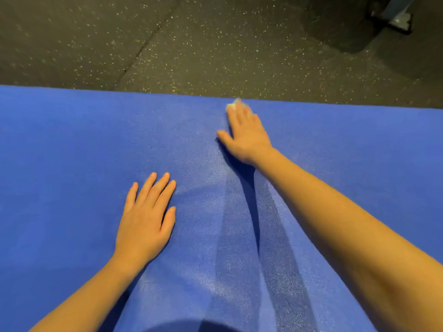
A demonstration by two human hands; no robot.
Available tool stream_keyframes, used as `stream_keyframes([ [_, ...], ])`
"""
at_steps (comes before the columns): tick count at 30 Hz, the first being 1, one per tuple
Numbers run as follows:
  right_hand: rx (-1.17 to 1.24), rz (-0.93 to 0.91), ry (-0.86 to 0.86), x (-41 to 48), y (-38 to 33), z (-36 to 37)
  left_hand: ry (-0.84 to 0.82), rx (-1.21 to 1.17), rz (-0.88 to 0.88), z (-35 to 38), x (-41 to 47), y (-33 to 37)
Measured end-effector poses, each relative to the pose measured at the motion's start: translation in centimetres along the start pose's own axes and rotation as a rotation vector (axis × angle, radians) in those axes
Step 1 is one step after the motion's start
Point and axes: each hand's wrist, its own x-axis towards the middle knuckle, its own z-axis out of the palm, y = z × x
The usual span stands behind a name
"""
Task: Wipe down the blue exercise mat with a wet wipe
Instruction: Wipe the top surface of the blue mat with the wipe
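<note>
The blue exercise mat (72,152) fills the lower two thirds of the view, its far edge running across the frame. My right hand (247,133) lies stretched out near that far edge, straight fingers pressing a white wet wipe (236,103) onto the mat; only a small bit of the wipe shows past the fingertips. My left hand (148,216) rests flat on the mat, palm down, nearer to me and to the left. A damp, shiny streak runs down the mat between my arms.
Beyond the mat lies dark speckled rubber floor (191,44) with a seam line. A dark piece of equipment with a metal foot (393,17) stands at the top right corner.
</note>
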Motion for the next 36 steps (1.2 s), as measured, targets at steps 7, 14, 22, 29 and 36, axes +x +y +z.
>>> stream_keyframes([
  [7, -0.137, -0.073, -0.032, -1.1, 2.8, -1.5, 0.011, -0.017, -0.003, 0.0, 0.0, 0.0],
  [14, -0.086, -0.255, -0.085, -7.4, -0.9, 1.1, 0.010, -0.003, -0.010, -0.1, 0.1, 0.0],
  [22, 0.027, -0.106, -0.067, -11.0, -2.9, 2.5, -0.002, 0.047, -0.016, 0.0, 0.1, 0.2],
  [29, -0.126, -0.017, -0.069, -13.0, 0.3, 1.6, -0.027, 0.079, -0.098, 0.0, -1.1, 1.2],
  [36, -0.114, -0.344, -0.159, -16.9, -0.7, 2.8, -0.046, 0.080, -0.110, 0.7, -4.6, 2.3],
])
